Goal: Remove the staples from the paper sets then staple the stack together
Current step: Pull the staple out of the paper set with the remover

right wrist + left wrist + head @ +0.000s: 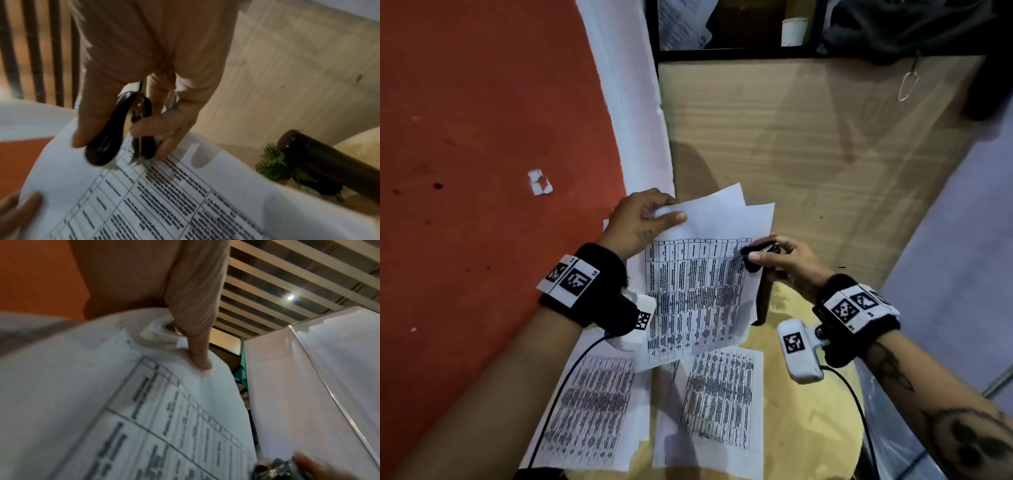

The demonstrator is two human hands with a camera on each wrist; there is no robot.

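Over the yellow round table (801, 428), at its far edge, you hold a printed paper set (698, 274) lifted between your two hands. Your left hand (640, 219) grips the set's far left corner, thumb (671, 217) lying flat on the top sheet and the other fingers curled beneath it; in the left wrist view that corner is crumpled into a small fold (158, 332) under your thumb. Blank upper edges of at least two more sheets (753, 216) fan out behind the top page, so the sheets do not lie square with each other. Moving right, your right hand (784, 263) is curled round a black staple remover (760, 251), thumb on one handle and fingers on the other. The right wrist view shows its metal claws (135, 161) touching the top sheet near the far right corner of the printed grid; whether they bite on a staple cannot be told, since the spot is blurred. Just beside that hand, past the right edge of the set, a dark cylinder (320, 164) lies on the table with a green leafy print (275, 164) under it. Nearer to you, two more printed paper sets lie flat on the table: one toward the left edge (592, 411), one beside it toward the middle (719, 397), both partly overlapped by the lifted set.
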